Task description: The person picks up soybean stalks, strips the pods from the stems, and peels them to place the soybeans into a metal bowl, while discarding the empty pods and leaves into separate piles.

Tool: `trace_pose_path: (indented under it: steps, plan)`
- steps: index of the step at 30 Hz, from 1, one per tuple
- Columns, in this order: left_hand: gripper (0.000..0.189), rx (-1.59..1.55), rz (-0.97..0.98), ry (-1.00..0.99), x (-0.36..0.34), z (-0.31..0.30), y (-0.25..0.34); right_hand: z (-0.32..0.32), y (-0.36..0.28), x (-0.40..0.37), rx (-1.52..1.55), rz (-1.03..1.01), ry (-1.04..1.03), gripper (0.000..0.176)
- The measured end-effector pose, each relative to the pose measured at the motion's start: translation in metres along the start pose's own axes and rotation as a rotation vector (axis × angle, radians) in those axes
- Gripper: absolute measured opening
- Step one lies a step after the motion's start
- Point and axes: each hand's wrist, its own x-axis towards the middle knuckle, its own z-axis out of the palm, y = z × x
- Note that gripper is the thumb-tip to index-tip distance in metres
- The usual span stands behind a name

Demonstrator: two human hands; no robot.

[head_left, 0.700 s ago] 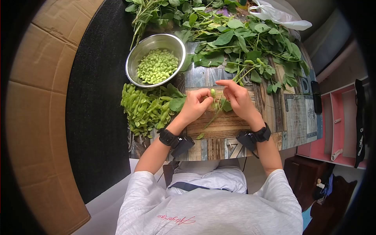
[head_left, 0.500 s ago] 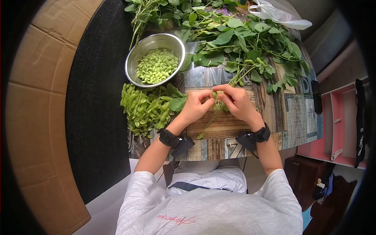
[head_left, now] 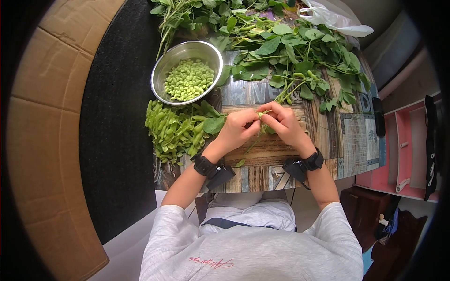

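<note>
Over the middle of the wooden-patterned table, my left hand (head_left: 238, 127) and my right hand (head_left: 285, 122) meet, fingertips pinched around a small green bean pod (head_left: 260, 114). Thin stems hang below the pod, partly hidden by the fingers. A metal bowl (head_left: 156, 80) of shelled green beans (head_left: 188, 79) stands beyond my left hand. Below the bowl lies a pile of flattened green pods (head_left: 171, 131). Leafy bean plants (head_left: 300, 49) spread over the far side, with one stem reaching close to my right hand.
A white plastic bag (head_left: 335, 19) lies at the far right. A dark phone-like object (head_left: 378, 116) rests at the table's right edge (head_left: 382, 154). Black matting (head_left: 117, 126) and cardboard (head_left: 51, 140) are at the left. A small leaf (head_left: 240, 163) lies near the front.
My left hand has turned slightly, its fingers now curled closer to my right fingertips. The pod between them sits a little lower and shows less.
</note>
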Motion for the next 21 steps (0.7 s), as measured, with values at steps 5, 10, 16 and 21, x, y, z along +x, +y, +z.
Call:
trace_pose_path:
  steps: [5, 10, 16, 21]
  plan:
    - [0.003, 0.004, 0.066, -0.009, 0.001, -0.001, -0.004, 0.001, -0.003, 0.001, -0.089, 0.017, -0.009, 0.017]
    - [0.004, -0.002, 0.076, -0.028, 0.001, -0.002, -0.002, 0.005, 0.001, 0.001, -0.093, 0.012, 0.003, 0.016]
    - [0.005, -0.016, 0.145, 0.038, -0.001, 0.002, -0.003, 0.002, 0.0, 0.006, -0.174, -0.045, -0.018, 0.016]
    - [0.008, -0.082, -0.061, 0.04, -0.001, 0.0, -0.002, 0.007, 0.0, 0.011, -0.156, -0.1, 0.031, 0.016]
